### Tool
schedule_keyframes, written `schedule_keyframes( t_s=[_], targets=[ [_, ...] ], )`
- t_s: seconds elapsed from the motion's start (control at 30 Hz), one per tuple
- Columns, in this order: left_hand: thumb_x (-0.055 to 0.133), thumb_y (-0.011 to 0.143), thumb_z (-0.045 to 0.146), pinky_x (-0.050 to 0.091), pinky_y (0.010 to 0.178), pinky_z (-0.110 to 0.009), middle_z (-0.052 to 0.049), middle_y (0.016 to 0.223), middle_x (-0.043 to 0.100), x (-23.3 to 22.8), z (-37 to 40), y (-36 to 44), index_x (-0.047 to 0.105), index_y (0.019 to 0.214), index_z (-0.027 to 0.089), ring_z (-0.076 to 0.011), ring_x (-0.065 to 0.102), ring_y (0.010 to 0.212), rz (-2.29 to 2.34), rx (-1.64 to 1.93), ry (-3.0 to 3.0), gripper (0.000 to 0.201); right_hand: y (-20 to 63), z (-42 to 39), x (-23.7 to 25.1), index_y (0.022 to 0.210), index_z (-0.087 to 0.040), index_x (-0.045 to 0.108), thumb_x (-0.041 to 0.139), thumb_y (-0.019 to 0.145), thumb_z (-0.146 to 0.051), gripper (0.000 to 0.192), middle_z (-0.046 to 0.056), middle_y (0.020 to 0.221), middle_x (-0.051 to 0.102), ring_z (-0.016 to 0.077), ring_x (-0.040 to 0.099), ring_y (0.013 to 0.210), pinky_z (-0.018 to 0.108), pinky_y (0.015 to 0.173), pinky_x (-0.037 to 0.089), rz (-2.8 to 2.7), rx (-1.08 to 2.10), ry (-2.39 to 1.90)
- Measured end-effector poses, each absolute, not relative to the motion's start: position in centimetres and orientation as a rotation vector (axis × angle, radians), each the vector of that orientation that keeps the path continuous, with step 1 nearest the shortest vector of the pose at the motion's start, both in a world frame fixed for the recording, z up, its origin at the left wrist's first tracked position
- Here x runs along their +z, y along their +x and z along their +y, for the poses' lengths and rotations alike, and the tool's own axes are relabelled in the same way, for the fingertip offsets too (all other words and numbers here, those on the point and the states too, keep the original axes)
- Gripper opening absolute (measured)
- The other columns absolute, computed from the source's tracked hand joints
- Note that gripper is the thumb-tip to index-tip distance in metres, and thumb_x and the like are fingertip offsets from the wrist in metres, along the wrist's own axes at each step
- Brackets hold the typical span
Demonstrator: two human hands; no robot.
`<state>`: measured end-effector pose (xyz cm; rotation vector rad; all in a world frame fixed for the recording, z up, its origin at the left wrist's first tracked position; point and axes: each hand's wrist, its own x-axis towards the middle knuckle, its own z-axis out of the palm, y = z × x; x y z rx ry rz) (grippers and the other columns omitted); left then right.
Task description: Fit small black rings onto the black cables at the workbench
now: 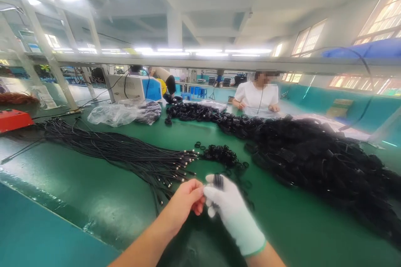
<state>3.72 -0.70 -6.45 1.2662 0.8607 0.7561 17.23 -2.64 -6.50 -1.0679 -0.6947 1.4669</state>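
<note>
My bare left hand (191, 196) is closed in a pinch, its fingertips meeting those of my right hand (223, 200), which wears a white glove. Between the fingertips, anything held is too small or hidden to make out. Several black rings (218, 181) are stacked around a finger of the glove. Just beyond my hands lies a heap of small black rings (222, 155) on the green tabletop (125, 212). To the left stretches a bundle of long black cables (125, 150), their metal connector ends pointing toward my hands.
A large mound of coiled black cables (307, 150) covers the right side and runs toward the back. Clear plastic bags (115, 113) lie behind the bundle, near a white and blue machine (134, 87). A red box (14, 120) stands far left. A person in white (258, 96) sits opposite.
</note>
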Motion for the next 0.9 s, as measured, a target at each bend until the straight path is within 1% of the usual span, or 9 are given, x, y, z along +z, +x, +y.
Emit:
schedule_keyframes(
  t_s=[0.07, 0.13, 0.27, 0.33, 0.43, 0.57, 0.67, 0.8, 0.9],
  targets=[
    [0.05, 0.08, 0.039, 0.034, 0.05, -0.022, 0.004, 0.062, 0.049, -7.1, -1.2, 4.1, 0.044, 0.071, 0.018, -0.0084, 0.044, 0.049, 0.953, 0.805, 1.359, 0.025, 16.7, -2.9, -6.7, 0.093, -0.015, 0.048, 0.079, 0.052, -0.028, 0.053, -0.006, 0.05, 0.05, 0.0082, 0.041, 0.035, 0.018, 0.027, 0.028, -0.679, 1.462, -1.064],
    [0.049, 0.082, 0.042, 0.032, 0.049, -0.021, 0.005, 0.057, 0.047, -7.3, -1.6, 4.1, 0.044, 0.069, 0.018, -0.0095, 0.043, 0.05, 1.023, 0.852, 1.473, 0.027, 16.7, -3.4, -6.7, 0.094, -0.016, 0.048, 0.074, 0.058, -0.032, 0.047, -0.006, 0.054, 0.049, 0.0058, 0.041, 0.04, 0.015, 0.031, 0.027, -0.633, 1.533, -0.97],
    [0.051, 0.08, 0.046, 0.029, 0.044, -0.02, 0.003, 0.065, 0.052, -5.9, -2.6, 3.3, 0.046, 0.074, 0.018, -0.0077, 0.04, 0.048, 0.851, 0.938, 1.201, 0.029, 17.8, -4.4, -6.2, 0.092, -0.02, 0.051, 0.075, 0.058, -0.033, 0.044, -0.005, 0.066, 0.05, 0.0033, 0.041, 0.045, 0.012, 0.033, 0.023, -0.62, 1.923, -0.429],
    [0.051, 0.078, 0.047, 0.025, 0.04, -0.02, 0.002, 0.073, 0.055, -4.8, -2.8, 2.5, 0.045, 0.077, 0.019, -0.0048, 0.035, 0.041, 0.651, 0.923, 1.019, 0.028, 18.3, -4.6, -5.8, 0.088, -0.02, 0.053, 0.076, 0.056, -0.027, 0.04, -0.004, 0.067, 0.052, 0.0042, 0.044, 0.043, 0.012, 0.032, 0.026, -0.726, 2.019, -0.306],
    [0.053, 0.075, 0.043, 0.02, 0.04, -0.02, 0.001, 0.064, 0.057, -3.5, -2.1, 1.4, 0.042, 0.073, 0.019, -0.0048, 0.033, 0.038, 0.532, 0.717, 1.174, 0.027, 18.5, -4.7, -5.2, 0.082, -0.016, 0.054, 0.071, 0.055, -0.017, 0.032, -0.002, 0.06, 0.054, 0.0068, 0.049, 0.039, 0.014, 0.031, 0.034, -0.89, 1.966, -0.393],
    [0.052, 0.072, 0.022, 0.03, 0.052, -0.021, 0.002, 0.059, 0.06, -2.1, -0.5, 0.3, 0.053, 0.07, 0.017, -0.0117, 0.05, 0.054, 0.776, 0.365, 1.791, 0.006, 18.2, -4.5, -4.6, 0.08, -0.013, 0.055, 0.066, 0.055, -0.011, 0.028, -0.004, 0.047, 0.051, 0.0091, 0.046, 0.031, 0.017, 0.027, 0.036, -1.059, 1.804, -0.593],
    [0.058, 0.065, 0.019, 0.036, 0.065, -0.023, 0.003, 0.068, 0.063, -0.9, -0.4, -0.1, 0.062, 0.065, 0.02, -0.0177, 0.057, 0.076, 0.923, 0.234, 2.102, 0.004, 18.4, -4.4, -4.0, 0.087, -0.013, 0.053, 0.063, 0.055, -0.009, 0.034, -0.004, 0.051, 0.055, 0.0079, 0.045, 0.031, 0.017, 0.029, 0.035, -1.095, 1.717, -0.731],
    [0.069, 0.062, 0.027, 0.034, 0.072, -0.025, 0.005, 0.07, 0.064, 0.2, -0.9, -0.1, 0.07, 0.086, 0.028, -0.0193, 0.054, 0.082, 1.035, 0.254, 2.248, 0.024, 18.9, -4.5, -3.1, 0.097, -0.014, 0.049, 0.063, 0.058, -0.012, 0.042, -0.001, 0.069, 0.06, 0.0098, 0.053, 0.045, 0.019, 0.034, 0.04, -1.051, 1.429, -0.995],
    [0.072, 0.061, 0.03, 0.034, 0.07, -0.024, 0.006, 0.083, 0.066, 0.4, -0.8, 0.0, 0.061, 0.108, 0.032, -0.0186, 0.054, 0.084, 1.048, 0.355, 2.199, 0.049, 18.9, -4.6, -3.2, 0.108, -0.015, 0.047, 0.063, 0.06, -0.014, 0.05, 0.0, 0.075, 0.059, 0.0108, 0.054, 0.051, 0.02, 0.036, 0.043, -1.136, 1.459, -1.082]
  ],
)
